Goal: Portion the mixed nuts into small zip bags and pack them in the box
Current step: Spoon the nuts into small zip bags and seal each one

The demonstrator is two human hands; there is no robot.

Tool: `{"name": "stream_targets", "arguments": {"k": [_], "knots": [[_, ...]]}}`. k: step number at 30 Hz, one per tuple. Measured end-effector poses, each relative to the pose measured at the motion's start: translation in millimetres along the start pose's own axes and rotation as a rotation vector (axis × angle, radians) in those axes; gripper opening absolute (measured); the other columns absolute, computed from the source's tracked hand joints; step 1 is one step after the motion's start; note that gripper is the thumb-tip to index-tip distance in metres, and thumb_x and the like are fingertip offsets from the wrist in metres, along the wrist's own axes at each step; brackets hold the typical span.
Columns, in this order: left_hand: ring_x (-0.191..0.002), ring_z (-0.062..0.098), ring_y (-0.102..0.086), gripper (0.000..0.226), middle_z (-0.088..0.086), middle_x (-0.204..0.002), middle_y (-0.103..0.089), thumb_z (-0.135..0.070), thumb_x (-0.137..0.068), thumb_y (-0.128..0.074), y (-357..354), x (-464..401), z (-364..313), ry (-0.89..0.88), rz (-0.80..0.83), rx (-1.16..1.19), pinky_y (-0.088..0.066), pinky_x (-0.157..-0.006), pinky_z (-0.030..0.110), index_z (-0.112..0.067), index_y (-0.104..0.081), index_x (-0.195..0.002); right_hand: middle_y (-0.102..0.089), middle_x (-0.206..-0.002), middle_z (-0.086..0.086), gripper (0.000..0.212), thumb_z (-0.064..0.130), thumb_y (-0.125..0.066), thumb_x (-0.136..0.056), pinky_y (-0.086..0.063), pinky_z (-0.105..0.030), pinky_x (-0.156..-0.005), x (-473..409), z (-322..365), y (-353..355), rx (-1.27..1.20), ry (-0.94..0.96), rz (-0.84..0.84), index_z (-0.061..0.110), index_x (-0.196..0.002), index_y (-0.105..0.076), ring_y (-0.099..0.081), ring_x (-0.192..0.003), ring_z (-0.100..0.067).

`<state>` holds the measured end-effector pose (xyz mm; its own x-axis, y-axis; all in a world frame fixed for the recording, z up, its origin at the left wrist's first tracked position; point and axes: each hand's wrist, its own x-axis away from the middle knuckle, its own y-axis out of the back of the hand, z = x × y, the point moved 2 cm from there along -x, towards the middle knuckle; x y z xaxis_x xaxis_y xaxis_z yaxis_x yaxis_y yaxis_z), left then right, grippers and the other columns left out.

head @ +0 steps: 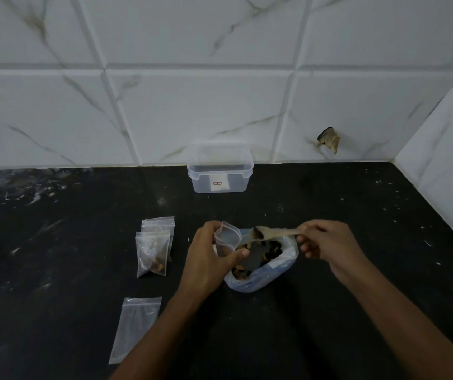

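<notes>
My left hand (208, 256) grips a small clear zip bag (226, 238) with its mouth held open, just above the left side of a large plastic bag of mixed nuts (261, 259). My right hand (326, 242) pinches the handle of a translucent spoon (263, 233) carrying a few nuts, its bowl hovering beside the small bag's mouth. Two filled small zip bags (154, 248) lie in a short stack to the left. A flat zip bag with nothing in it (136, 327) lies nearer me. The clear plastic box (219, 167) stands open at the back by the wall.
The dark stone counter (357, 215) meets a white tiled wall at the back and on the right. A broken hole (329, 142) shows in the back wall tile.
</notes>
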<state>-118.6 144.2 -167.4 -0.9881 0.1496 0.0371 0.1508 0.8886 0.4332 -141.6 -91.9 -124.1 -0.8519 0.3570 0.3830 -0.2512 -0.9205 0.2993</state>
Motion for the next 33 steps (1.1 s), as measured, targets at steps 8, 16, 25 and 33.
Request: {"name": "stream_targets", "arguments": {"k": [8,16,25,33], "knots": [[-0.103,-0.001,-0.052,0.058,-0.010,-0.119,-0.054,-0.036,-0.071,-0.084,-17.5,-12.9,-3.0,-0.038,0.012,-0.054,-0.044,-0.082,0.015,-0.042,-0.043,-0.111,-0.069,-0.079,-0.005,0.014,0.011,-0.056,-0.094,-0.051,-0.018,-0.049,26.3,49.0,-1.7,0.165,0.297,-0.014,0.016,-0.092,-0.069,-0.064,-0.058,-0.011],[-0.106,0.005,-0.057,0.053,-0.011,-0.113,-0.060,-0.043,-0.069,-0.082,-26.6,-15.0,4.7,-0.032,-0.014,-0.010,-0.050,-0.085,0.023,-0.035,-0.051,-0.111,-0.063,-0.075,-0.003,0.010,0.006,-0.057,-0.088,-0.054,-0.033,-0.057,48.6,38.0,-38.0,0.754,1.070,-0.031,0.009,-0.086,-0.067,-0.060,-0.063,-0.013],[-0.105,0.007,-0.059,0.057,-0.007,-0.116,-0.061,-0.047,-0.067,-0.082,-21.7,-13.2,5.2,0.009,-0.007,0.041,-0.054,-0.086,0.029,-0.035,-0.050,-0.113,-0.066,-0.081,-0.006,0.018,0.012,-0.049,-0.090,-0.057,-0.031,-0.058,52.0,31.4,-38.8,0.791,1.175,-0.044,0.008,-0.092,-0.067,-0.063,-0.066,-0.016],[-0.089,-0.005,-0.061,0.042,-0.017,-0.101,-0.061,-0.032,-0.078,-0.080,3.9,1.3,9.9,0.089,0.032,0.094,-0.047,-0.063,0.009,-0.044,-0.046,-0.099,-0.061,-0.070,0.010,0.011,0.010,-0.060,-0.091,-0.052,-0.019,-0.057,21.7,11.7,-8.7,0.554,0.673,-0.184,0.016,-0.089,-0.068,-0.060,-0.061,-0.001]]}}
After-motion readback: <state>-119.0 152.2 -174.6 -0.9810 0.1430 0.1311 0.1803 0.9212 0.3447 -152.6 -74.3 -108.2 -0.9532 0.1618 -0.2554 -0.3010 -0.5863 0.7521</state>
